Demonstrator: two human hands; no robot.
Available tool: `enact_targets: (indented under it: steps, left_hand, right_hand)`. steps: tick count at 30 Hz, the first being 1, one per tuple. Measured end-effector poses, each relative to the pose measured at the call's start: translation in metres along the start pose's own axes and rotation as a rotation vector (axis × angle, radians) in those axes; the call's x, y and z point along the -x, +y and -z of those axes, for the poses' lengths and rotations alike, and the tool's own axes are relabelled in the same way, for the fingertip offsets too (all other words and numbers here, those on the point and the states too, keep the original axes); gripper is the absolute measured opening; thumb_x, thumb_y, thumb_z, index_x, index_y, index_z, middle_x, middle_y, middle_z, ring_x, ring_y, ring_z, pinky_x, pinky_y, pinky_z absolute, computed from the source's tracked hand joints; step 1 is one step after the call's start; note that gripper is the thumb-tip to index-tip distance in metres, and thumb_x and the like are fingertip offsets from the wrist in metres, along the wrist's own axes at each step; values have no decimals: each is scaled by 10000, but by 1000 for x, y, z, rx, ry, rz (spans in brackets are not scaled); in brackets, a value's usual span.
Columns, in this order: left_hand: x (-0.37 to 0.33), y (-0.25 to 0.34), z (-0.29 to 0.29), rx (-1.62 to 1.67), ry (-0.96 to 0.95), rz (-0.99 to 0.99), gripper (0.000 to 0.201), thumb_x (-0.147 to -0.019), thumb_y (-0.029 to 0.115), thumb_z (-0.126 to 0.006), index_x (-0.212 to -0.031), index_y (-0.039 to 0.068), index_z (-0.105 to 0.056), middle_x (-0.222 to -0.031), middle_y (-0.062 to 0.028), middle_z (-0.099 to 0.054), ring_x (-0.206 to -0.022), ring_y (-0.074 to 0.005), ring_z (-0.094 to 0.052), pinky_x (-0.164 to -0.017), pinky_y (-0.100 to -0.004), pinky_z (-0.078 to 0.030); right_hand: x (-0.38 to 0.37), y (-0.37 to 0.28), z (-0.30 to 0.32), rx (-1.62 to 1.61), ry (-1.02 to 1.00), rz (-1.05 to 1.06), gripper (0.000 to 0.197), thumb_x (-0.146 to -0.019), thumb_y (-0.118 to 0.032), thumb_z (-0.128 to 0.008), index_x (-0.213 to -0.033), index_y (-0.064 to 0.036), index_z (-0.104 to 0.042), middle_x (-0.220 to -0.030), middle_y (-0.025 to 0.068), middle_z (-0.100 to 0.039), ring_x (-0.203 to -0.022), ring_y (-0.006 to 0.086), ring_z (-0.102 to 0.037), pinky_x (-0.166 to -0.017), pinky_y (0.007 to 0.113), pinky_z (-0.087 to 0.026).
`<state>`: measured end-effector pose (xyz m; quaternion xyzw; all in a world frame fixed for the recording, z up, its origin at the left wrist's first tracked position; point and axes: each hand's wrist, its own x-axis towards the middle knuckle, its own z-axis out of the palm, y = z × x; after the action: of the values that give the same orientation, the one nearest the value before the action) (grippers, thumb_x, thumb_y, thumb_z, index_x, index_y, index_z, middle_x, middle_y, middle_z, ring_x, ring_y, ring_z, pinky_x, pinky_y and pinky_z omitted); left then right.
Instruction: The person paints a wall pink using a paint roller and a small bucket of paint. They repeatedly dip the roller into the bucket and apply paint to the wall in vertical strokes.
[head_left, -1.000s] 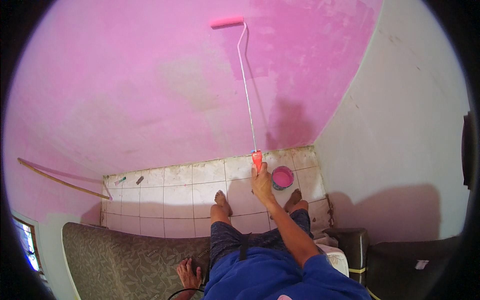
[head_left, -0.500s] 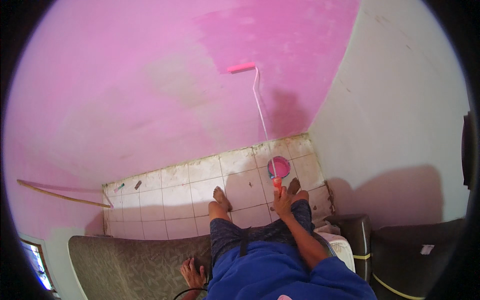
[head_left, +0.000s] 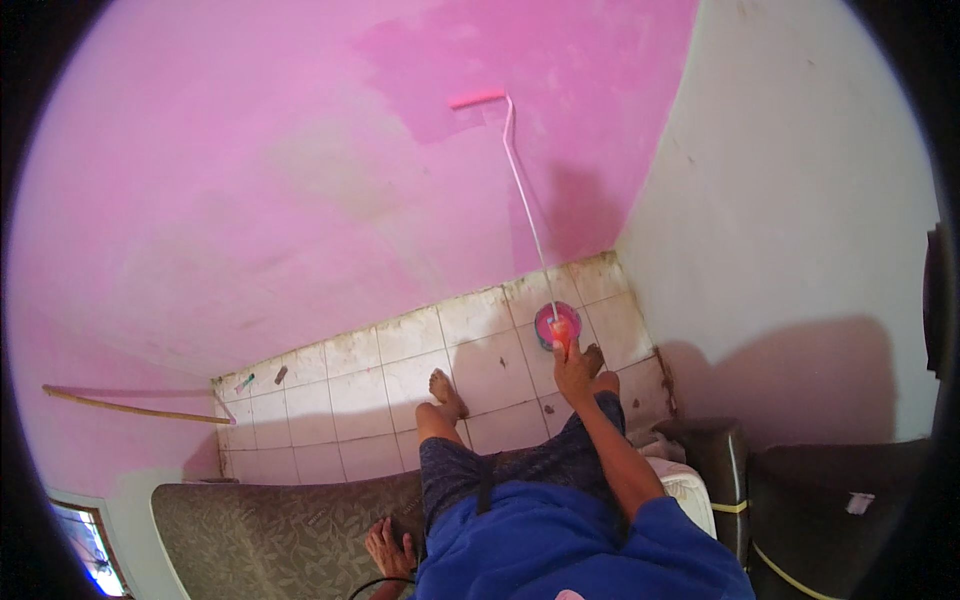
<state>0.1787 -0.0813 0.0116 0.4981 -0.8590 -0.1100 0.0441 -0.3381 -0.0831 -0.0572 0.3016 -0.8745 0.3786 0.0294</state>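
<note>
My right hand point(head_left: 573, 375) is closed round the orange-red handle of a long paint roller point(head_left: 527, 205). The pink roller head point(head_left: 478, 99) lies against the wall point(head_left: 330, 230), where a darker, fresher pink patch spreads around and above it. Below the handle, a round bucket point(head_left: 541, 340) of pink paint stands on the tiles near my right foot, partly covered by the handle. My left hand point(head_left: 388, 550) rests flat with its fingers spread on the patterned brown sofa point(head_left: 290, 535) and holds nothing.
A pale wall point(head_left: 790, 200) meets the pink one in a corner at the right. At the left, a wooden stick point(head_left: 135, 404) leans there. Small items, including a green-handled brush point(head_left: 245, 382), lie on the tiled floor point(head_left: 410, 385). Dark padded furniture point(head_left: 815, 510) stands at the right.
The roller head has moved up the wall, and my right hand has reached farther forward with the handle. My left hand stays on the sofa.
</note>
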Motion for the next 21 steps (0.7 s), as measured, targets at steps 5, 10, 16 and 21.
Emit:
enact_targets:
  steps: [5, 10, 16, 21]
  left_hand:
    - [-4, 2, -2, -19, 12, -22, 489, -873, 332, -485, -1230, 0, -445, -1165, -213, -464, -1091, -392, -432, -937, -519, -298]
    - [-3, 1, -3, -17, 5, -19, 489, -873, 334, -481, -1226, -3, -448, -1167, -212, -464, -1096, -392, -430, -940, -521, -297]
    - [0, -3, -9, -45, 2, -8, 498, -867, 341, -485, -1235, 6, -449, -1166, -207, -466, -1096, -383, -432, -946, -515, -296]
    - [-6, 0, -3, -34, 12, -14, 515, -857, 349, -498, -1241, 10, -448, -1165, -205, -468, -1097, -381, -435, -943, -516, -299]
  right_hand:
    - [-3, 7, -7, -46, -45, -85, 420, -919, -372, -489, -1020, 35, -497, -718, 296, -589, -687, 476, -587, -637, 546, -460]
    - [17, 20, 1, -132, -111, -158, 417, -912, -362, -501, -1025, 39, -494, -760, 301, -595, -736, 475, -589, -670, 542, -459]
    - [2, -1, -1, -95, -101, -161, 381, -908, -344, -517, -1000, 25, -494, -775, 290, -604, -761, 465, -598, -672, 543, -458]
    - [12, 18, -4, -73, 22, -69, 350, -918, -330, -515, -967, 16, -490, -728, 267, -598, -700, 459, -595, -619, 520, -462]
